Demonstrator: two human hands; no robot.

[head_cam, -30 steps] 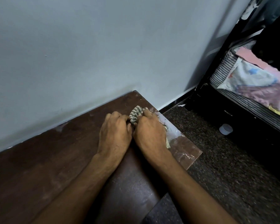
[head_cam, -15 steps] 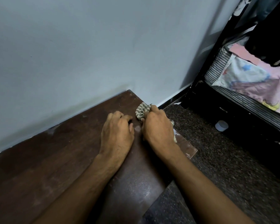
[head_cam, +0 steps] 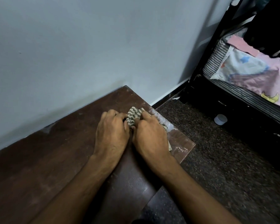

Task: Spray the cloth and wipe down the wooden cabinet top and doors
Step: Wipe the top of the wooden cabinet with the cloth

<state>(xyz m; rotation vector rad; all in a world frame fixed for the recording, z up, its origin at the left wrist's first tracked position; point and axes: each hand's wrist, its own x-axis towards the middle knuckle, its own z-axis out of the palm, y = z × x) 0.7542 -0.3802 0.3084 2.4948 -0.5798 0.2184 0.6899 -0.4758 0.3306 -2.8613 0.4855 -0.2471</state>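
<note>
While both hands meet again, left hand (head_cam: 111,133) and right hand (head_cam: 149,136) fingers pinching cloth (head_cam: 133,116)

pale blue wall (head_cam: 87,46), dark speckled floor (head_cam: 217,167), black-framed bed (head_cam: 249,101) at right

striped cloth (head_cam: 133,116) bunched, on cabinet top (head_cam: 55,159)

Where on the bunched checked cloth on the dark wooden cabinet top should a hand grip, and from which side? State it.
Grip the bunched checked cloth at the raised crumpled wad that sticks up between the left hand and right hand, coming from above. That wad stands proud of the dark wooden cabinet top, while the rest lies flat under the right hand near the right edge, probably harder to pinch.
</note>
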